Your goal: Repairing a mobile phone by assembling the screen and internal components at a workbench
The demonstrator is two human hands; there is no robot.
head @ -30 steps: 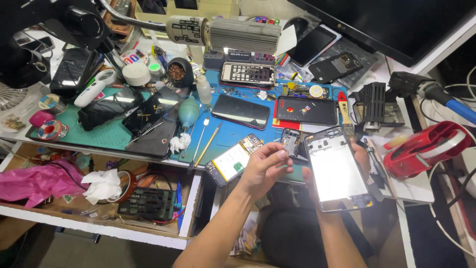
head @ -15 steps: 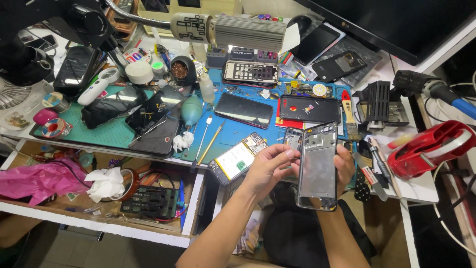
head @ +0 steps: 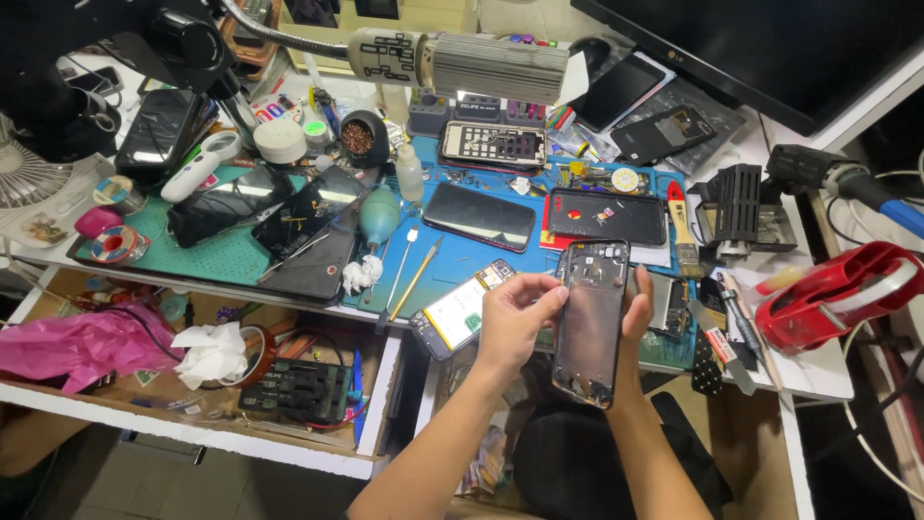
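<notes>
A dark phone frame (head: 589,323), stripped of its screen, stands upright in front of the blue work mat (head: 462,258). My left hand (head: 515,323) grips its left edge with thumb and fingers. My right hand (head: 636,306) holds the right edge from behind; only the fingers and wrist show. An open phone with its battery exposed (head: 460,308) lies on the mat's front edge, just left of my left hand.
Several phones (head: 478,216) and dark screens (head: 606,215) lie on the mats. Tweezers and a brush (head: 412,274) lie near the front. A red tape dispenser (head: 839,294) sits right, a monitor (head: 770,48) behind, an open drawer (head: 192,366) with pink cloth (head: 82,342) left.
The phone part showed a bright white face a second ago. It has been turned over in my hands and now shows its dark inner side, held slightly further left.
</notes>
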